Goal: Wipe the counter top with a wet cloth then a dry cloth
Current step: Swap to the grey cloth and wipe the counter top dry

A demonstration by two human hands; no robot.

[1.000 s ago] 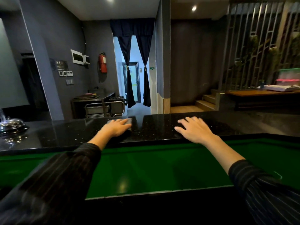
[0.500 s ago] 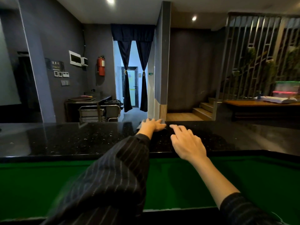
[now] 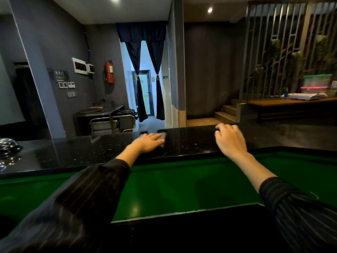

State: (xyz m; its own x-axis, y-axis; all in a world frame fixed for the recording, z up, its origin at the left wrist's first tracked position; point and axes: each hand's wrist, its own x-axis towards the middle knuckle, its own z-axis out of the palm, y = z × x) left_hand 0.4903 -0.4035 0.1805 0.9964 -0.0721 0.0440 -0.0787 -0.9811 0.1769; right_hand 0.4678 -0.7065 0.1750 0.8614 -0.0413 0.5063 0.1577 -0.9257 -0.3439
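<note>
The black speckled counter top point(image 3: 189, 143) runs across the view above a green panel. My left hand point(image 3: 147, 143) lies flat on a grey cloth point(image 3: 162, 137) and presses it onto the counter near the far edge; only the cloth's right end shows past my fingers. My right hand point(image 3: 230, 141) rests on the counter to the right, fingers spread and slightly curled, with nothing in it. Both forearms come out of dark striped sleeves.
A shiny metal dome point(image 3: 8, 146) sits on the counter at the far left. Beyond the counter stand a steel trolley point(image 3: 111, 123), a curtained doorway point(image 3: 145, 92) and wooden steps point(image 3: 226, 114). A wooden table with plastic boxes point(image 3: 317, 84) is at the right.
My left hand with the cloth has slid back to the left along the counter's far edge. My right hand has shifted to the right. The view has turned slightly left.
</note>
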